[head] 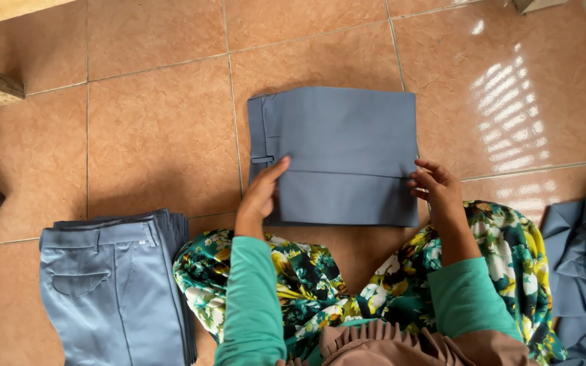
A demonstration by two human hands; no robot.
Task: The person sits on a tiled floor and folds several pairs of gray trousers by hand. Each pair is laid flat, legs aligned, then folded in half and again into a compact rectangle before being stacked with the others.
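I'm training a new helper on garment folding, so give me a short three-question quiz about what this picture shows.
1. True or false: both hands rest on the folded blue-grey trousers lying on the tiled floor.
2. Where is the stack of folded trousers? A) beside the person's left knee B) beside the right knee C) on a table
3. Fill in: the left hand and right hand press along the garment's ______ edges.

Key
1. True: each hand touches one side of it.
2. A. The loose heap of blue-grey cloth lies on the right.
3. Side (left and right) edges, near the fold line.
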